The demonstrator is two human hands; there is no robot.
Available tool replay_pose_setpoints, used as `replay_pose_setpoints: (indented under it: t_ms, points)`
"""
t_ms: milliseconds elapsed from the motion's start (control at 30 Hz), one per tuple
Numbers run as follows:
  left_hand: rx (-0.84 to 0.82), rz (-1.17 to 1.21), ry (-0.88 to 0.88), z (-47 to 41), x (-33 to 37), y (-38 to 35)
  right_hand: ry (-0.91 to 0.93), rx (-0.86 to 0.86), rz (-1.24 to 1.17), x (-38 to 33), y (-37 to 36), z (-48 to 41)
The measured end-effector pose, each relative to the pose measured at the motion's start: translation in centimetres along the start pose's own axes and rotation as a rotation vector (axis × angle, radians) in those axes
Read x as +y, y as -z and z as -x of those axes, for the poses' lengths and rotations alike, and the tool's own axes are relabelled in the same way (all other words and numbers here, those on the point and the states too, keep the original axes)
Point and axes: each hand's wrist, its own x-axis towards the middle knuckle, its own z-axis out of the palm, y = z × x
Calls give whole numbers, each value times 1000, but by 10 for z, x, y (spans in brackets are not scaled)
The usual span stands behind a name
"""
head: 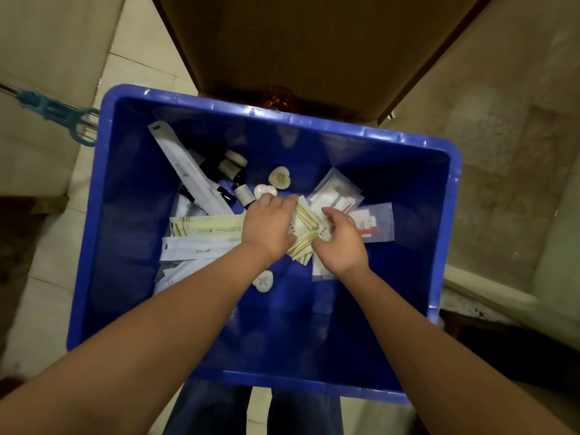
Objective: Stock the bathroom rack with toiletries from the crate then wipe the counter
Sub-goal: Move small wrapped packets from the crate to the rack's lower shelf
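Crate (131,183) (blue plastic): left hand (268,229), right hand (340,243) hold flat striped sachets (306,216).

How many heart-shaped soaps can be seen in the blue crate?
3. The far soap lies central in the crate; the second soap sits just beside it, by the left hand; the near soap lies next to the left forearm. Others may be hidden under packets.

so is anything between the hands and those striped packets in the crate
Nothing visible: the left hand and the right hand already grip the striped packets, which lie on top of the pile in the crate.
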Motion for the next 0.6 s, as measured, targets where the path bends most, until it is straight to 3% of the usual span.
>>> replay_pose_setpoints:
  t_ms: [133, 267, 433, 600]
  points:
    - [60, -76, -18, 1, -3, -8, 4, 7, -3, 2, -4, -2]
    - [144, 6, -12, 3, -5, -7, 15, 22, 13, 1, -3, -2]
    - [267, 403, 128, 11, -6, 5, 7, -1, 50, -4, -2, -1]
    - [253, 770, 300, 14, -10, 11, 21, 9, 201, -13, -7, -3]
